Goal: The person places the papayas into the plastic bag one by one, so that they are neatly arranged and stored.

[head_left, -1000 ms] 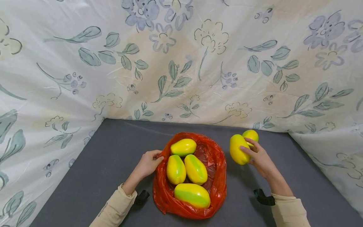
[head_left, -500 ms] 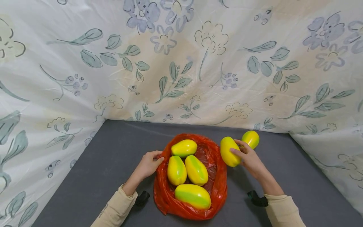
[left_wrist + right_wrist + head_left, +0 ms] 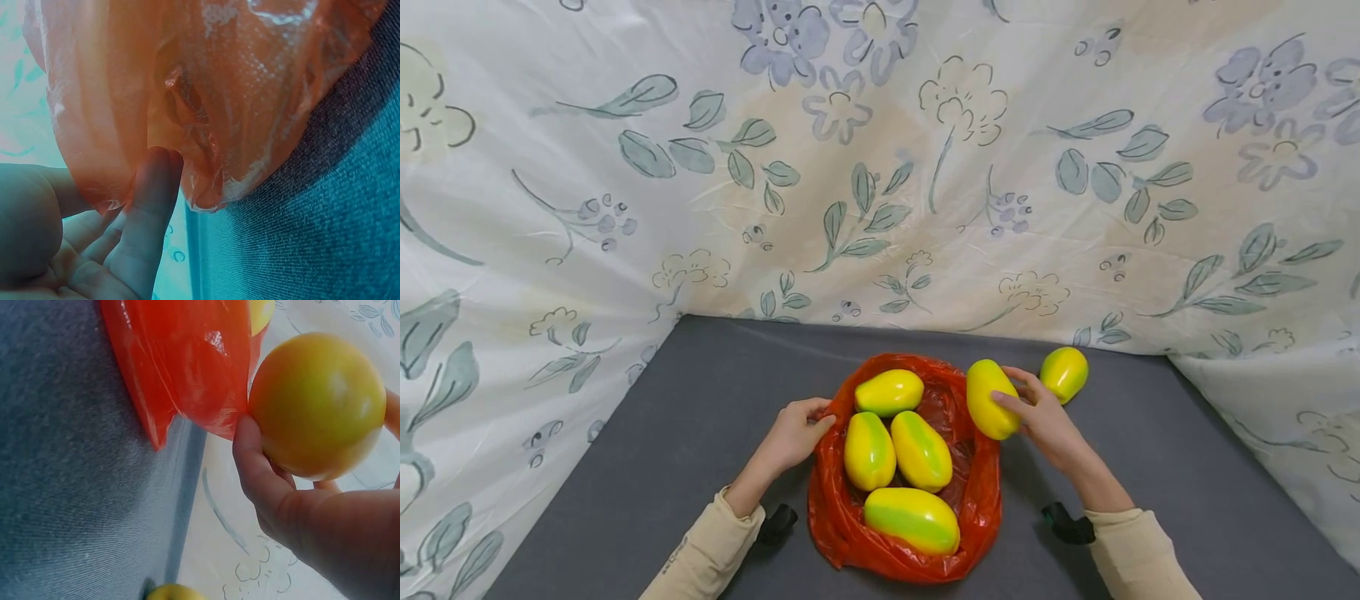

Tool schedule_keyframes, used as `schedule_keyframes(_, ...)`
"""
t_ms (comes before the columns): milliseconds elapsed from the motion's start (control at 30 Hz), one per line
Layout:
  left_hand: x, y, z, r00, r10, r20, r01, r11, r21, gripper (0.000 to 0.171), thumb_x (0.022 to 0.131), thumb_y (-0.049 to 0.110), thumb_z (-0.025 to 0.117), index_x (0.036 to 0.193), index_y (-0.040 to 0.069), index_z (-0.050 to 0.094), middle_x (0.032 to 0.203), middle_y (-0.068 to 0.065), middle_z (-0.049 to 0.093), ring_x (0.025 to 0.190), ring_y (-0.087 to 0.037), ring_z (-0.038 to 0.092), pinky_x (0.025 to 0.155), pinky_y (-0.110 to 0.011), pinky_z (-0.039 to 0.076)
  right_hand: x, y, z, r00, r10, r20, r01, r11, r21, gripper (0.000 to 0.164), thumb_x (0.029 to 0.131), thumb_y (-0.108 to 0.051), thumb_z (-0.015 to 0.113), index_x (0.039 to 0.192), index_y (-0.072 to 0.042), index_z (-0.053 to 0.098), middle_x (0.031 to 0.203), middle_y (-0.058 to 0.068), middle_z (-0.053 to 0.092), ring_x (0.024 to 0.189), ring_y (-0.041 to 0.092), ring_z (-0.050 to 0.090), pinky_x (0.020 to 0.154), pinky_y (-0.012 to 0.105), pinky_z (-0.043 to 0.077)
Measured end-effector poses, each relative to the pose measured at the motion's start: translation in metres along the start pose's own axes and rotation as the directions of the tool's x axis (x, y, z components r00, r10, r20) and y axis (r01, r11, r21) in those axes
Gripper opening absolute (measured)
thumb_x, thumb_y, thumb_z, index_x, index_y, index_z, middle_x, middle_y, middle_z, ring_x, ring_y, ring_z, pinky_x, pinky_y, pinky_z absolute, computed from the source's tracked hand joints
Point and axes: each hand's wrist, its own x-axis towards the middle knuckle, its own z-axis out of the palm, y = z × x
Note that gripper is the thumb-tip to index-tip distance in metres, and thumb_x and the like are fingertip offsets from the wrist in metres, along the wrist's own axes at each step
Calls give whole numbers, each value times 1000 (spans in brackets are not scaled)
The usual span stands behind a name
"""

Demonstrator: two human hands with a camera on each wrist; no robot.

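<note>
In the head view, a red plastic bag (image 3: 831, 517) stands with its mouth rolled wide, several glossy yellow-green papayas lying inside. My left hand (image 3: 792, 435) pinches the bag's left rim; up close in the left wrist view, the thin plastic hangs between thumb and fingers (image 3: 153, 206). On the other side, my right hand (image 3: 1047, 421) grips another papaya (image 3: 991, 400) above the bag's right rim. The right wrist view has that papaya (image 3: 319, 406) end-on, with the fingers curled around it and one fingertip against or close to the red plastic (image 3: 194, 362).
One more papaya (image 3: 1066, 373) lies on the dark grey cloth-covered table (image 3: 722, 367), behind the right hand. Floral white fabric (image 3: 880, 192) hangs along the back and both sides. Black straps (image 3: 1067, 525) sit at the wrists, by the beige sleeves.
My right hand has carried its papaya leftward, from beside the bag to above its right rim. The papaya behind it now shows more fully. My left hand keeps its hold on the rim.
</note>
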Motion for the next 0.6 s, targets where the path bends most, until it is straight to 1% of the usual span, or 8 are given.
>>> schedule_keyframes(200, 0, 1, 0, 1000, 2, -5, -2, 1000, 10, 23, 90, 4, 64, 112, -2, 67, 90, -5, 67, 76, -18, 63, 65, -32, 53, 1, -7, 3, 1000, 6, -13, -6, 1000, 15, 80, 91, -41, 63, 151, -12, 18, 147, 21, 24, 118, 36, 43, 96, 48, 40)
schedule_keyframes(300, -1, 1, 0, 1000, 0, -5, 0, 1000, 7, 23, 90, 4, 64, 113, -2, 67, 90, -5, 67, 76, -18, 63, 64, -33, 53, 1, -11, 4, 1000, 2, -14, -1, 1000, 19, 81, 91, -40, 63, 151, -11, 16, 146, 22, 24, 118, 37, 43, 98, 49, 39)
schedule_keyframes(500, 0, 0, 0, 1000, 5, -4, -5, 1000, 11, 23, 90, 4, 64, 113, -2, 67, 89, -5, 67, 75, -17, 64, 64, -33, 53, 0, -15, 5, 999, -6, -37, 7, 1000, 10, 79, 92, -39, 63, 151, -11, 18, 144, 22, 28, 114, 35, 45, 91, 42, 43)
schedule_keyframes(600, 0, 0, 0, 1000, 5, -3, -5, 1000, 14, 23, 90, 3, 64, 113, -2, 67, 89, -5, 67, 75, -17, 64, 65, -33, 53, 1, -15, 6, 1000, -14, -23, 14, 1000, 7, 78, 92, -39, 62, 151, -11, 19, 144, 22, 28, 114, 35, 45, 90, 40, 44)
